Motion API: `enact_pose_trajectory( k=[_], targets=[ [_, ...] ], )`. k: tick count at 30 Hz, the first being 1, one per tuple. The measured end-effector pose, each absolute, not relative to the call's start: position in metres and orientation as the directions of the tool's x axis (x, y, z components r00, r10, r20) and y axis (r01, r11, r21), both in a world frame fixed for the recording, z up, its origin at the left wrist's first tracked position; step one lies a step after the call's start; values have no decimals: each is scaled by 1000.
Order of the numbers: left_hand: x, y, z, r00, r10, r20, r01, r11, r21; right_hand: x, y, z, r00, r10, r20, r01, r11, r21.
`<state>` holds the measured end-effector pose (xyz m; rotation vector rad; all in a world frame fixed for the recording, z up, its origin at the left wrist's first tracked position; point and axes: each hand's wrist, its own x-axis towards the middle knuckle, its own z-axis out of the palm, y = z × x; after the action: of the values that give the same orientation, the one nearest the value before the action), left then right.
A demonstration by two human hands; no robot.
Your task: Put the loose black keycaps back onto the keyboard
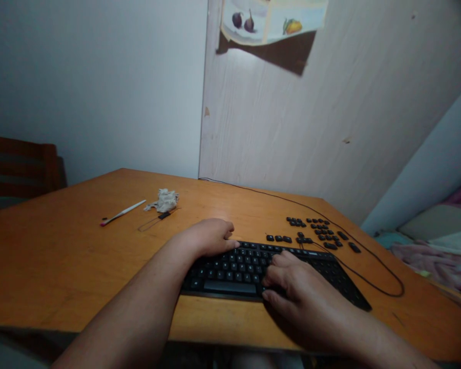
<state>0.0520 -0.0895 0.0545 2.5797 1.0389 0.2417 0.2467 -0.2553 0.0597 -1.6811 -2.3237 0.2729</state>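
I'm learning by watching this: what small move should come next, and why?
Probably lift the right hand slightly from the keyboard. It hides the keys beneath, so I cannot tell whether it pinches one; loose keycaps lie beyond, and the keyboard's right end looks bare of them.

wall poster [271, 23] cut off above; right hand [292, 282] hides part of the keyboard [230, 287].

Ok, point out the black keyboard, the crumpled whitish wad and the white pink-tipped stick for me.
Black keyboard [238, 276], head view, on its letter keys.
Crumpled whitish wad [166, 200], head view, middle of its bulk.
White pink-tipped stick [132, 207], head view, on its shaft.
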Motion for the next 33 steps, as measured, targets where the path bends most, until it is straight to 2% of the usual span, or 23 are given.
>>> enact_pose_trajectory(
  k=[8,19,28,33],
  targets=[
    [54,-90,57,728,681,-74,671,-687,279,236,-258,64,-292,955,55,926,296,-233],
    [54,-89,57,725,686,-69,673,-683,284,238,-259,59,-277,956,94,929,292,-228],
    [55,-90,58,728,681,-79,674,-689,267,238,-252,44,-393,907,152,913,405,-56],
    [55,-89,56,726,684,-75,676,-688,265,244,-247,31,-431,891,142,900,437,-6]
  ],
)
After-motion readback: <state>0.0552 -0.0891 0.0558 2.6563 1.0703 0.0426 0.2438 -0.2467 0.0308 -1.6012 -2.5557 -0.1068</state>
